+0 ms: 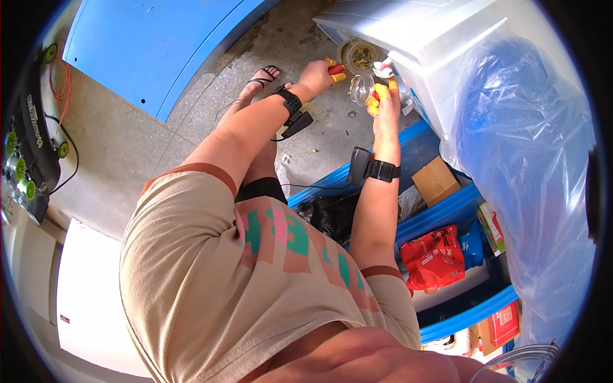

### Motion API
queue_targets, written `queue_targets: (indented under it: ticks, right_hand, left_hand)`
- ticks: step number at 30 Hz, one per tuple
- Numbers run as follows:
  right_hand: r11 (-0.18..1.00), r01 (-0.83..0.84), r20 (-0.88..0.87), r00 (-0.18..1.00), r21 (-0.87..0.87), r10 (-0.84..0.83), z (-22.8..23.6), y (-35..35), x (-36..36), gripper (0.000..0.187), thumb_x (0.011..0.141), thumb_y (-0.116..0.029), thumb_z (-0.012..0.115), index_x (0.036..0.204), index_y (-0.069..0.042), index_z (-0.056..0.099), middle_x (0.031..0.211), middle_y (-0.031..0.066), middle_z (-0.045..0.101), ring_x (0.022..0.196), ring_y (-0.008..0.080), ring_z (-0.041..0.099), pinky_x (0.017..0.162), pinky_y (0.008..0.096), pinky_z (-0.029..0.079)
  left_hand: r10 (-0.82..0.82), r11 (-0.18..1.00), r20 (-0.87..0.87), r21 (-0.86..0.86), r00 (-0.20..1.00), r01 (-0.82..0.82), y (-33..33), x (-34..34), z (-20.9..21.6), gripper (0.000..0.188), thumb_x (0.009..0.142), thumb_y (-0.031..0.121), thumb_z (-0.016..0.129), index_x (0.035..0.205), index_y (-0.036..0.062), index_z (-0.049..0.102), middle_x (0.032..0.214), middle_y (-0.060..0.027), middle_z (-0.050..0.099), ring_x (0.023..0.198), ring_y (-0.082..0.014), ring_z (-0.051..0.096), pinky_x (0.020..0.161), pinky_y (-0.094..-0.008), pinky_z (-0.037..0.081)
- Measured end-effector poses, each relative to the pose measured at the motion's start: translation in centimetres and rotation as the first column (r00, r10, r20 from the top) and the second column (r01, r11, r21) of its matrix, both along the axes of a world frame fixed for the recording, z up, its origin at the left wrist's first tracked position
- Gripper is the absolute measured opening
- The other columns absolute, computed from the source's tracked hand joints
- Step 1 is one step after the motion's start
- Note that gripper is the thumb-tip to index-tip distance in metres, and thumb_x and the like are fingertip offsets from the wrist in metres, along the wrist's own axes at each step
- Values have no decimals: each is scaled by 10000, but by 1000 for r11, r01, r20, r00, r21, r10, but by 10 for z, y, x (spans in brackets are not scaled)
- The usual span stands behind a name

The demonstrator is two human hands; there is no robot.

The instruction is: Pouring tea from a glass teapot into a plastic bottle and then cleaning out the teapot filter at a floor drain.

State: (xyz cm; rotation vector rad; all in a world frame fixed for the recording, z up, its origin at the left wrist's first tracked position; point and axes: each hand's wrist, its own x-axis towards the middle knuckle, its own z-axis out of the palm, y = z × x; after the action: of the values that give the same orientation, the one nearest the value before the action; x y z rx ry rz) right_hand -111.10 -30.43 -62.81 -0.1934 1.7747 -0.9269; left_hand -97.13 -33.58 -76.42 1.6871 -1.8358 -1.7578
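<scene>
My left hand [317, 78] is extended over the concrete floor, fingers curled together, with yellow coverings on some fingertips. Something small and red [336, 69] shows at its fingers; I cannot tell whether it is held or worn. My right hand [385, 105], also with yellow finger coverings, is closed around a small clear glass jar [362, 90], tilted with its round rim towards my left hand. Just beyond both hands stands a larger clear round container [361, 56] with yellowish-green bits inside. A crumpled white scrap [384, 68] is beside it, close to my right fingertips.
A blue panel [159, 45] occupies the far left. On the right are a white plastic cabinet [415, 38] and a big plastic-wrapped blue bundle [511, 108]. Near my right forearm, a blue bin [447, 203] contains a cardboard box [436, 180] and a red packet [435, 258].
</scene>
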Motion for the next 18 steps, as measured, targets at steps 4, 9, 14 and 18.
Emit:
queue_targets:
  ticks: [4,9,14,18]
  right_hand:
    - [999,-36,30,999,-12,36,-1,0,-3,434,854,-92,503,1285,-132,470,662,-40,499,442,4,392,358,164,243]
    - [999,-49,-5,999,20,49,0,1,-4,445,852,-90,507,1294,-134,472,662,-36,500,439,10,395,358,167,247]
    - [998,-25,22,999,54,24,1,9,-1,417,859,-108,522,1273,-140,490,673,-24,501,447,25,407,370,170,255]
    - [999,-43,53,998,23,42,7,13,5,366,870,-163,531,1236,-151,541,719,-42,507,492,21,408,401,167,284]
  left_hand:
    - [2,1000,-4,-9,1000,-2,0,0,-1,457,738,415,737,956,21,664,875,-201,660,837,-361,632,733,-403,496]
    - [-5,1000,0,-9,1000,5,1,-1,-4,456,740,418,734,961,25,666,878,-199,661,840,-363,632,737,-401,497]
    - [-14,1000,0,4,1000,14,1,-1,-11,459,746,417,729,988,33,664,892,-199,660,851,-364,631,744,-397,499]
    - [-17,1000,16,14,1000,17,0,0,-14,473,752,419,724,1017,32,656,899,-201,659,860,-363,628,747,-393,499]
